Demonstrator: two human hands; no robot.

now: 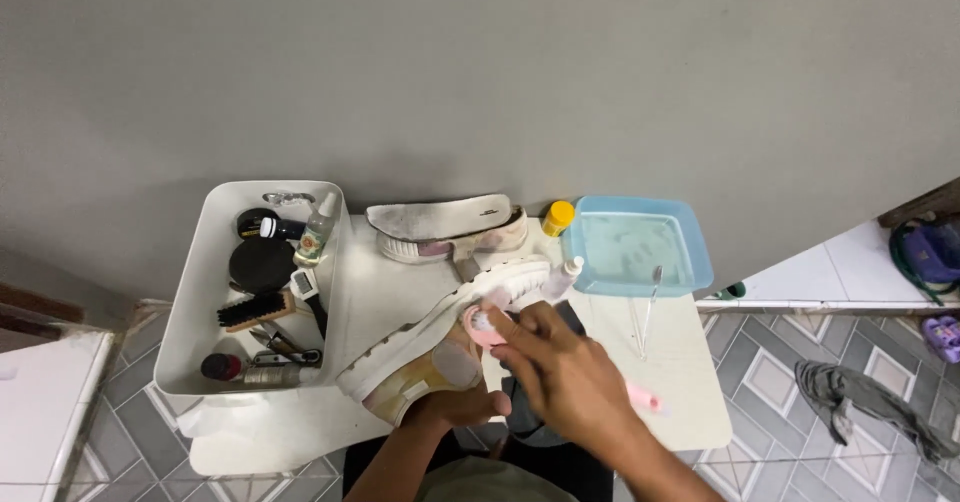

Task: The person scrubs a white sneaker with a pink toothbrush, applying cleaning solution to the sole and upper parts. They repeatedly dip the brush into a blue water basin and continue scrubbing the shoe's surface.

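A white sneaker [420,347] with tan and pink panels lies tilted on the small white table [380,292]. My left hand [455,407] grips it from below at the heel end. My right hand [560,367] holds a pink brush [487,330] whose head presses on the shoe's upper; its pink handle end shows past my wrist. A second white shoe [450,227] lies sole up at the back of the table.
A white bin [195,292] at the left holds brushes, bottles, tins and scissors. A blue basin of water [640,247] stands at the back right with a yellow-capped bottle [557,217] beside it. A toothbrush [648,312] lies by the basin. A grey rag [860,392] is on the tiled floor.
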